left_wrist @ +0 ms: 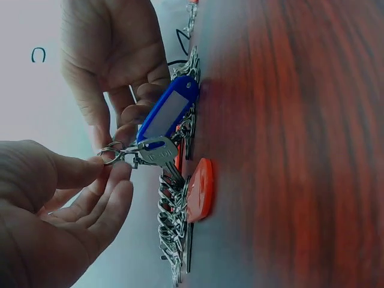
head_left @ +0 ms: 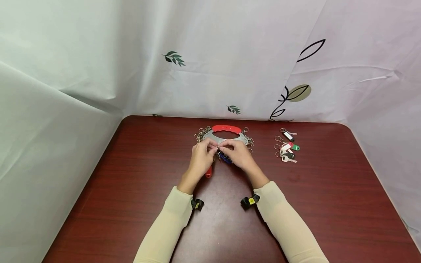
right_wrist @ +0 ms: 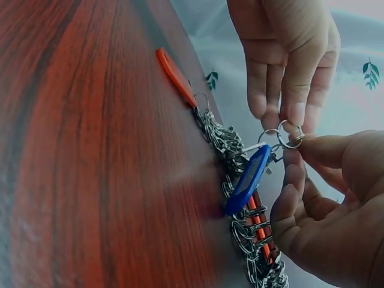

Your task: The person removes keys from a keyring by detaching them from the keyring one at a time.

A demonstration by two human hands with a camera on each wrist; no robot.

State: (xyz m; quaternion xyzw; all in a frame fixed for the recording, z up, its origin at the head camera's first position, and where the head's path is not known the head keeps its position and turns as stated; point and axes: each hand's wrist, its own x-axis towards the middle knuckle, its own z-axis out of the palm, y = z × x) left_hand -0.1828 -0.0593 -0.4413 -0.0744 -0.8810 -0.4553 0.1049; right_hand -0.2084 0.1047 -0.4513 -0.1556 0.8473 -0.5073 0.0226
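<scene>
My left hand and right hand meet over the near side of a metal plate with a red handle. Between thumb and fingers, the left hand pinches a metal key ring. The right hand pinches a ring at the same spot, linked to that cluster. From the rings dangle a silver key and a blue key tag with a pale label. Many small metal clips and rings line the plate's edge. A red key tag lies beside the left hand.
On the table to the right lies a group of keys with tags: a black tag at the back, then a green tag and a silver key nearer. White patterned cloth hangs behind and at both sides.
</scene>
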